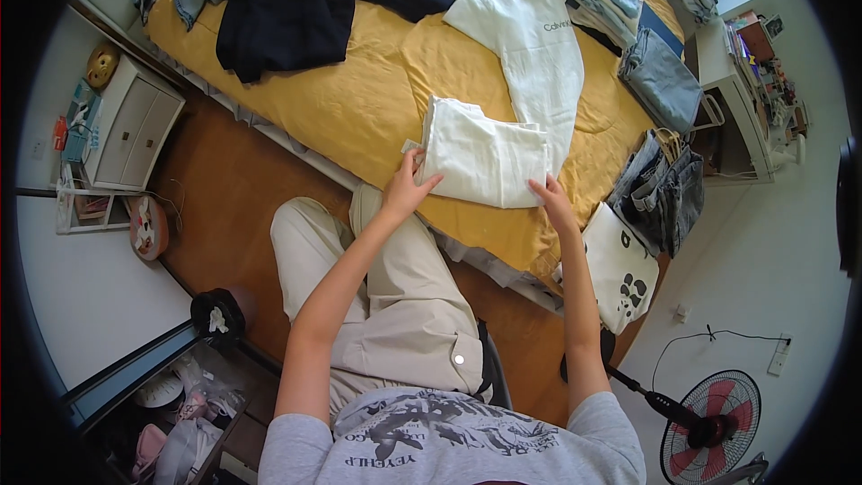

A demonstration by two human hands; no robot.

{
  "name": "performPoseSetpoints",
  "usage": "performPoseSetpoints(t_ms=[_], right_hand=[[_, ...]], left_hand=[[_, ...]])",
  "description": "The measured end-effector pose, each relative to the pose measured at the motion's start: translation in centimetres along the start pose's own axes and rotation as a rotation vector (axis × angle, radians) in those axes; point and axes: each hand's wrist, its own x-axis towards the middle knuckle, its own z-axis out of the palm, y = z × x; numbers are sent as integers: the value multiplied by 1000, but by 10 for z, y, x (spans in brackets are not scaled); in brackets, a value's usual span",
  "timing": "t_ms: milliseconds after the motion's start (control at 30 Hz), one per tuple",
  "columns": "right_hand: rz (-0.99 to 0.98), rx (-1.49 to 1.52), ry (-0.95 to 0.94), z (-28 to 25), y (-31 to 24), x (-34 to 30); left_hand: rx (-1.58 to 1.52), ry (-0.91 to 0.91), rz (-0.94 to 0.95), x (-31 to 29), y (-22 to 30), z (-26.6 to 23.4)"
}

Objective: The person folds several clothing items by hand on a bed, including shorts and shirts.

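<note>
On the near edge of the bed lies a folded white garment [485,157], a thick flat rectangle; whether it is trousers or a top I cannot tell. My left hand [409,185] grips its left edge, thumb stretched toward the cloth and fingertips at the side by a small tag. At the near right corner, my right hand [556,203] pinches the fabric, its thumb on top and its other fingers partly hidden. Just behind the folded piece spreads a white long-sleeved top [530,27], one sleeve running down beside it.
Dark folded clothes [287,27] and jeans cover the bed's far left. Stacked clothes [606,0] and folded light jeans [660,79] lie at the right. Jeans on hangers [660,189] and a white paw-print cloth [620,269] hang over the right side. A fan [711,431] stands lower right.
</note>
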Motion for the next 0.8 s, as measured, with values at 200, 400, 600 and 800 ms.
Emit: performPoseSetpoints(t_ms=[200,400,600,800], right_hand=[[-213,-101,80,7,10,2],[-356,-40,225,23,0,-1],[-548,-505,354,28,-4,0],[-565,-712,586,28,-8,-1]], left_hand=[[158,286,231,-2,9,6],[152,271,169,-5,3,3],[-492,209,-131,-15,-17,30],[-537,229,-139,-24,-1,38]])
